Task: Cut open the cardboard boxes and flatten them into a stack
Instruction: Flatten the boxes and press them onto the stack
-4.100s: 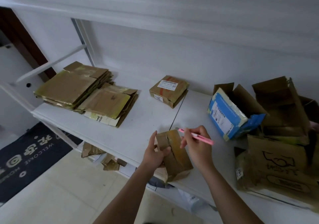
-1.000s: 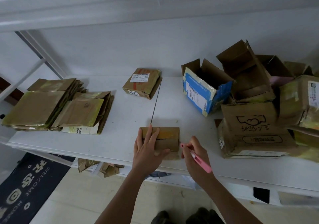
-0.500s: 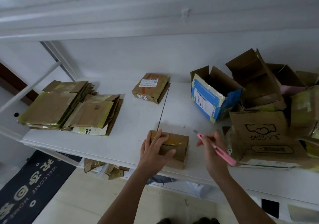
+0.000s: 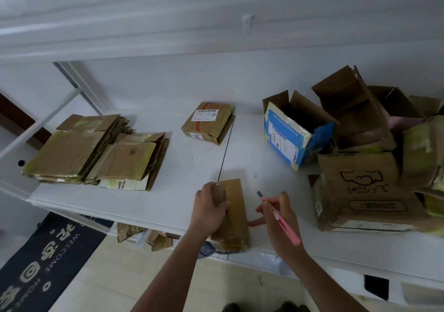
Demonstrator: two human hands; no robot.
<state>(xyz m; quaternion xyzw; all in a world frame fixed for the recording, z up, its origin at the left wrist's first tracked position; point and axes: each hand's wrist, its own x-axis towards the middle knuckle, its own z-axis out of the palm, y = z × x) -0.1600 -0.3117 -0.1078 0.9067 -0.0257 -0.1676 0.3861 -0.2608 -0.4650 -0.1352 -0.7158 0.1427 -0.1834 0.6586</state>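
Head view shows the small box (image 4: pixel 231 213), turned lengthwise since half a second ago, gripped by the left hand (image 4: pixel 211 209) near the blue box (image 4: pixel 294 131), while the right hand (image 4: pixel 276 215) holds the pink cutter (image 4: pixel 280 216) beside it, so another seam can probably be cut.

Two bare forearms, no sleeves, no watch or rings showing on the hands; dark shoes (image 4: pixel 264 307) just peek in below.

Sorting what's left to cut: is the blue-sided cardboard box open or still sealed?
Open. The blue-sided cardboard box has its top flaps standing up, showing a dark interior.
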